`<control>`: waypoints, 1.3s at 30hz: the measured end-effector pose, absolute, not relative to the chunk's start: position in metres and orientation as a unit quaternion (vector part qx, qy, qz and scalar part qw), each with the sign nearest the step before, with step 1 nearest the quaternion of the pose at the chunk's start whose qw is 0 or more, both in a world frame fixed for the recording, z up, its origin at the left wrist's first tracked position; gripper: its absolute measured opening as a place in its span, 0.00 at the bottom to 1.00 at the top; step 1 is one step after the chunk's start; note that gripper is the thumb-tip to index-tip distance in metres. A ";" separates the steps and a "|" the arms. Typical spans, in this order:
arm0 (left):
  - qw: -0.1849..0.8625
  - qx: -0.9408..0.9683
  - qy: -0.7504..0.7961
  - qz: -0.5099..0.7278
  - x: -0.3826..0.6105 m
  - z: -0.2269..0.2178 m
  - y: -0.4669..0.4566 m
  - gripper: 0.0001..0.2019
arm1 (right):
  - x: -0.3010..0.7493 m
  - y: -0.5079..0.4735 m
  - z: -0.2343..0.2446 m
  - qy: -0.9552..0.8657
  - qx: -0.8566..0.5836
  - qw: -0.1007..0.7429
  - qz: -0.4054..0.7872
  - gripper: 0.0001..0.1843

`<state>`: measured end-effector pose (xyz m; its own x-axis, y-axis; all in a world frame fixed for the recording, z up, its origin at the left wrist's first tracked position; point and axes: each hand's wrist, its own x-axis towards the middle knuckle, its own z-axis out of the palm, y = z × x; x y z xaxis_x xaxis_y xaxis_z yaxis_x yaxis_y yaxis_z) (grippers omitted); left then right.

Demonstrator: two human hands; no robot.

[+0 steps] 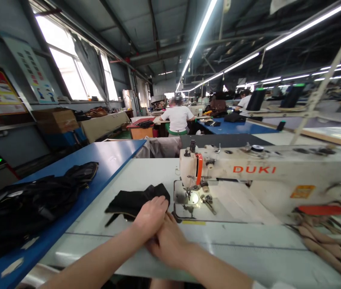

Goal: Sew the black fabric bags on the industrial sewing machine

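A piece of black fabric with a pale edge line lies on the pale sewing table, left of the needle area. Its right end is folded up into my left hand, whose fingers are closed over it. Tucked against the left one, my right hand is closed at the near edge of the same fabric; its fingertips are partly hidden. Just to the right of both hands stands a white sewing machine with a lit needle plate. The fabric is apart from the needle.
A heap of black items with zippers lies on a blue table at left. Brown strips lie at the right. Black thread cones stand behind the machine. Farther off, a person in a white shirt sits facing away.
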<state>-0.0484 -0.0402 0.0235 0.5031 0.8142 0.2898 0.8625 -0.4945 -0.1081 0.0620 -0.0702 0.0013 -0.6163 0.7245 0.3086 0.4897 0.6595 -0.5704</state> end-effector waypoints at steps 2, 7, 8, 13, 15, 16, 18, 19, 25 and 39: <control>0.107 -0.862 -0.483 -0.106 -0.051 -0.001 -0.040 0.12 | 0.094 -0.084 -0.006 -0.881 -0.344 0.245 0.215 0.25; 0.118 -0.878 -0.445 -0.129 -0.050 -0.023 -0.041 0.13 | 0.194 -0.082 -0.004 -0.844 -0.421 0.261 0.206 0.14; 0.115 -0.879 -0.444 -0.129 -0.049 -0.023 -0.040 0.12 | 0.216 -0.074 -0.003 -0.827 -0.457 0.269 0.186 0.14; 0.088 -0.876 -0.460 -0.113 -0.044 -0.019 -0.036 0.11 | 0.297 -0.028 -0.003 -0.773 -0.580 0.248 0.071 0.14; 0.085 -0.874 -0.465 -0.113 -0.044 -0.018 -0.036 0.11 | 0.308 -0.017 -0.004 -0.785 -0.579 0.210 0.065 0.15; 0.085 -0.873 -0.467 -0.114 -0.044 -0.018 -0.036 0.11 | 0.309 -0.013 -0.004 -0.791 -0.577 0.189 0.069 0.15; 0.088 -0.871 -0.468 -0.120 -0.044 -0.019 -0.037 0.12 | 0.305 -0.009 -0.003 -0.796 -0.581 0.149 0.080 0.14; 0.090 -0.870 -0.468 -0.125 -0.044 -0.020 -0.037 0.13 | 0.303 -0.008 -0.002 -0.795 -0.586 0.132 0.084 0.14; 0.094 -0.864 -0.458 -0.184 -0.049 -0.032 -0.038 0.16 | 0.294 -0.004 0.002 -0.780 -0.612 0.105 0.071 0.07; 0.095 -0.851 -0.443 -0.265 -0.049 -0.032 -0.033 0.14 | 0.291 -0.011 -0.002 -0.780 -0.613 0.120 -0.031 0.14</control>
<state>-0.0487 -0.0334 -0.0320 0.4667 0.7045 0.5346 0.8049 -0.5889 0.0734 0.2910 -0.0105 -0.0017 -0.2202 0.9491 0.2251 0.9640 0.2470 -0.0986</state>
